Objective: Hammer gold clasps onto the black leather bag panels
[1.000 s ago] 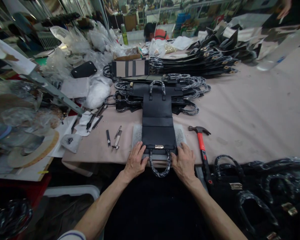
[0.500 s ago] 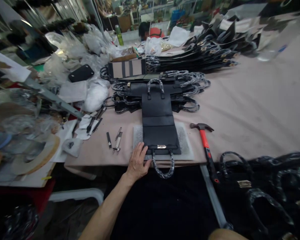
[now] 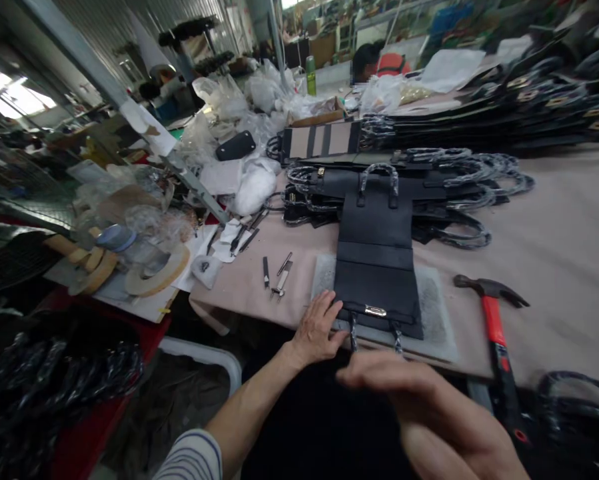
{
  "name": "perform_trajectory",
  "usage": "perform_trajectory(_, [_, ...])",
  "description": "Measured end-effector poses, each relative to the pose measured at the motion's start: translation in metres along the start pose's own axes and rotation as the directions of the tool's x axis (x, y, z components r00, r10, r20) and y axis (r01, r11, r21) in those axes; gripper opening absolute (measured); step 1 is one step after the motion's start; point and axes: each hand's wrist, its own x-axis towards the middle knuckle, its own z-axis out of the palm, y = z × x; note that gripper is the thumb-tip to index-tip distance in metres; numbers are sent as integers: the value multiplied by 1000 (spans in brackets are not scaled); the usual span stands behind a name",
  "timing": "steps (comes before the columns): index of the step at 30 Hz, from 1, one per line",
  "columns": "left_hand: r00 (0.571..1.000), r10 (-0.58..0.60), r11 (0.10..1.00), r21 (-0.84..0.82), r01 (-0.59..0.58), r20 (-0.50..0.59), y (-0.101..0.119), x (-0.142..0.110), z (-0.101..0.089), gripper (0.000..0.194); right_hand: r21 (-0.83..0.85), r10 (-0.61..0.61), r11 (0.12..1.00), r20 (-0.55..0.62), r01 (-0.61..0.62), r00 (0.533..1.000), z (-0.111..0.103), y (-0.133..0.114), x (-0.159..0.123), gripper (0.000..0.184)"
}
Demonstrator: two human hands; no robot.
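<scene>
A black handbag body lies unfolded, with a gold clasp near its front edge and plastic-wrapped handles at both ends. Its near part rests on a pale slab. My left hand lies on the bag's front left corner, fingers stretched out. Close to the camera, my right hand hovers in front of the near handle and hides part of it. It looks open, slightly blurred, with the thumb apart from the fingers and nothing visible in it.
A red-handled hammer lies right of the slab, its handle over the table edge. Small metal punches lie to the left. Stacked black bags are behind. Tape rolls sit far left. A person is across the table.
My right hand has come into view from the lower right. The view has swung left, so the table's things appear farther right. My left hand stays at the bag's corner.
</scene>
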Motion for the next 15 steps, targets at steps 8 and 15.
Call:
perform_trajectory(8, [994, -101, 992, -74, 98, -38, 0, 30, -16, 34, -827, 83, 509, -230, -240, 970, -72, 127, 18, 29])
perform_trajectory(15, [994, 8, 997, 78, -16, 105, 17, 59, -10, 19, -924, 287, 288, -168, -253, 943, -75, 143, 30, 21])
